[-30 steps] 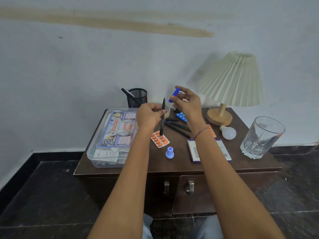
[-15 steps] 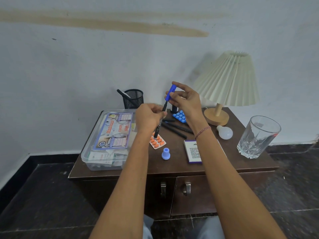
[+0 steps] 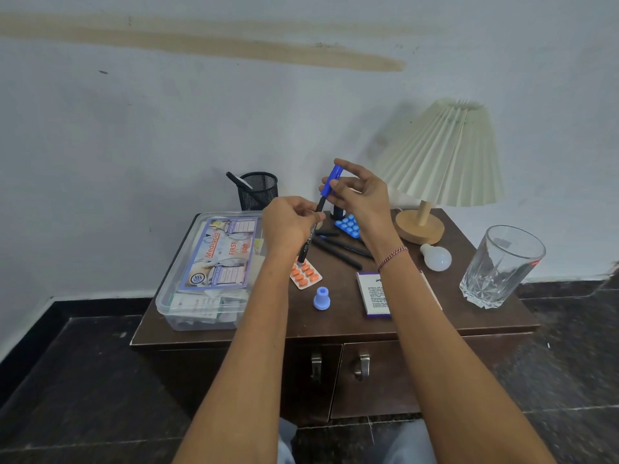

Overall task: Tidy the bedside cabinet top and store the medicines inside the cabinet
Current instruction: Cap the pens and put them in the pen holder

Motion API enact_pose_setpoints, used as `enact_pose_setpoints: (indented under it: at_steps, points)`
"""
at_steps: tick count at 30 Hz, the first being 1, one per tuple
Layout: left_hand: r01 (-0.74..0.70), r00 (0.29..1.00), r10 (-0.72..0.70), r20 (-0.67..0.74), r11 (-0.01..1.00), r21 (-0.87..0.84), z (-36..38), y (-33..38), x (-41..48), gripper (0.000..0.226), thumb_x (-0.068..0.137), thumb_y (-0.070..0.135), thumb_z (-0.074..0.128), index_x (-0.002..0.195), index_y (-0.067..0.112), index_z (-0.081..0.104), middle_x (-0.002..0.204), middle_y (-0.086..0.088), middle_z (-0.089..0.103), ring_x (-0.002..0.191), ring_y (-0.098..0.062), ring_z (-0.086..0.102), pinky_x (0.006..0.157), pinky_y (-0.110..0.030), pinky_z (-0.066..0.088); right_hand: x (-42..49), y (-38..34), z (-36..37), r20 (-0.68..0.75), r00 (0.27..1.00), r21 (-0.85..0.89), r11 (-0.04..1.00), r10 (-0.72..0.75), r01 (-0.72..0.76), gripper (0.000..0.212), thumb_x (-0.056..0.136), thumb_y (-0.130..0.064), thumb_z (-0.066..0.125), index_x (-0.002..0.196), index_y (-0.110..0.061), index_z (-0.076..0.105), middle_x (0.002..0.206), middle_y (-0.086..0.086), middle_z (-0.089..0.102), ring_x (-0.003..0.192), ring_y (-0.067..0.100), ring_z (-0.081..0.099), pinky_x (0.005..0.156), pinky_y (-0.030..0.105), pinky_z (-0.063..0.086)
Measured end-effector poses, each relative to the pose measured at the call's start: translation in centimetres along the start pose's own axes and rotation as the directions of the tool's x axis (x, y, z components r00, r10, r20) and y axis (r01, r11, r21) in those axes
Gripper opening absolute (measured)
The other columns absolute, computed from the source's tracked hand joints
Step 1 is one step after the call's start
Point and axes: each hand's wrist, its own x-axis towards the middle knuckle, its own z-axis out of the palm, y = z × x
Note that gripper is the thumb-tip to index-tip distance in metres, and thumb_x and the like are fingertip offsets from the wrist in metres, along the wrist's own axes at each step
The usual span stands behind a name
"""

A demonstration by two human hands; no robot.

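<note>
Left hand [image 3: 288, 226] gripped the pen [image 3: 306, 246]; right hand [image 3: 361, 199] pinched its blue cap [image 3: 331, 179]. Capping step: the cap apparently needed pressing home.

The table [image 3: 335, 324] is dark brown. The pen [image 3: 306, 246] is black, and its cap [image 3: 331, 182] is bright blue. One pill sheet [image 3: 305, 274] is orange. The other pill sheet [image 3: 348, 226] is blue. The small box [image 3: 373, 293] is white with purple edges. The clear box [image 3: 164, 298] has a blue, white and orange label. The lamp shade [image 3: 445, 155] is cream with folds. The bulb [image 3: 437, 257] is white. The glass [image 3: 502, 266] has star cuts. The pen cup [image 3: 258, 190] is black mesh.
</note>
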Motion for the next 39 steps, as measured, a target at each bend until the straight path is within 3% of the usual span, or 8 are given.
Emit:
enact_pose_setpoints:
  at_steps: [4, 7, 13, 18, 21, 30, 35, 39]
  points:
    - [-0.006, 1.000, 0.006, -0.018, 1.000, -0.007, -0.1, 0.1, 0.0, 0.024, 0.072, 0.022, 0.080, 0.093, 0.011, 0.074, 0.078, -0.001, 0.071, 0.064, -0.007, 0.060, 0.063, -0.017, 0.045, 0.1, 0.5, 0.1, 0.042, 0.999, -0.075, 0.997, -0.021, 0.024, 0.038, 0.088, 0.001, 0.060, 0.124, -0.011, 0.059, 0.093, 0.014, 0.069, 0.089, 0.024, 0.070, 0.078, 0.027, 0.059]
    - [-0.037, 0.997, 0.033, -0.071, 0.998, -0.047, -0.3, 0.3, 0.1, 0.022, 0.070, 0.018, 0.080, 0.089, 0.012, 0.071, 0.069, 0.001, 0.067, 0.056, 0.000, 0.058, 0.055, -0.007, 0.043, -0.2, 1.0, 0.3, 0.115, 0.993, -0.270, 0.961, -0.031, 0.061, 0.044, 0.084, -0.006, 0.068, 0.125, -0.018, 0.058, 0.094, 0.016, 0.068, 0.090, 0.026, 0.070, 0.080, 0.036, 0.059]
    - [-0.064, 0.996, 0.060, -0.063, 0.995, -0.071, -0.5, 0.4, -0.1, 0.031, 0.075, 0.013, 0.076, 0.102, 0.012, 0.062, 0.070, 0.003, 0.064, 0.060, 0.003, 0.057, 0.053, -0.002, 0.040, -0.3, 1.3, 0.3, 0.124, 0.990, -0.325, 0.939, -0.072, 0.109, 0.049, 0.080, -0.009, 0.073, 0.124, -0.018, 0.057, 0.078, 0.011, 0.068, 0.066, 0.014, 0.069, 0.063, 0.020, 0.056]
    - [-0.043, 0.991, 0.033, 0.129, 0.996, 0.079, -0.6, -0.1, 0.1, 0.030, 0.076, 0.018, 0.077, 0.105, 0.009, 0.071, 0.094, -0.005, 0.073, 0.074, -0.007, 0.061, 0.062, -0.008, 0.041, 0.2, 1.4, -0.2, 0.002, 0.997, -0.232, 0.969, -0.082, 0.080, 0.049, 0.080, -0.007, 0.073, 0.124, -0.020, 0.057, 0.076, 0.010, 0.070, 0.080, 0.025, 0.072, 0.085, 0.041, 0.058]
    - [-0.064, 0.988, 0.050, 0.144, 0.993, 0.095, -0.7, -0.2, -0.1, 0.027, 0.077, 0.016, 0.076, 0.103, 0.007, 0.073, 0.097, -0.008, 0.074, 0.078, -0.010, 0.063, 0.077, -0.019, 0.046, 0.2, 1.5, -0.3, 0.007, 0.995, -0.212, 0.973, -0.096, 0.096, 0.051, 0.080, -0.006, 0.072, 0.127, -0.019, 0.057, 0.071, 0.004, 0.070, 0.073, 0.019, 0.070, 0.084, 0.039, 0.058]
    - [-0.141, 0.989, 0.138, 0.044, 0.987, 0.082, -0.2, -0.2, -0.1, 0.015, 0.083, 0.018, 0.069, 0.091, 0.006, 0.075, 0.086, -0.012, 0.074, 0.082, -0.023, 0.070, 0.078, -0.034, 0.055, -0.5, 1.7, 0.3, 0.171, 0.977, -0.341, 0.923, -0.125, 0.177, 0.079, 0.079, -0.010, 0.073, 0.143, -0.027, 0.030, 0.067, -0.003, 0.060, 0.061, 0.009, 0.063, 0.075, 0.028, 0.055]
    - [-0.135, 0.991, 0.135, -0.010, 0.989, 0.063, 0.1, -0.1, -0.3, 0.014, 0.085, 0.014, 0.066, 0.093, 0.007, 0.076, 0.088, -0.009, 0.075, 0.072, -0.008, 0.064, 0.069, -0.018, 0.047, -0.3, 1.7, 0.6, 0.191, 0.975, -0.351, 0.919, -0.117, 0.180, 0.079, 0.083, -0.004, 0.068, 0.145, -0.025, 0.022, 0.065, 0.001, 0.051, 0.056, 0.012, 0.055, 0.064, 0.024, 0.055]
    - [-0.121, 0.993, 0.121, -0.009, 0.992, 0.025, 0.0, -0.1, -0.4, 0.012, 0.083, 0.009, 0.068, 0.090, 0.006, 0.076, 0.087, -0.011, 0.075, 0.074, -0.013, 0.066, 0.074, -0.023, 0.050, -0.2, 1.8, 1.0, 0.183, 0.971, -0.389, 0.895, -0.155, 0.216, 0.072, 0.084, 0.000, 0.065, 0.141, -0.021, 0.025, 0.060, -0.003, 0.042, 0.048, 0.009, 0.049, 0.055, 0.016, 0.050]
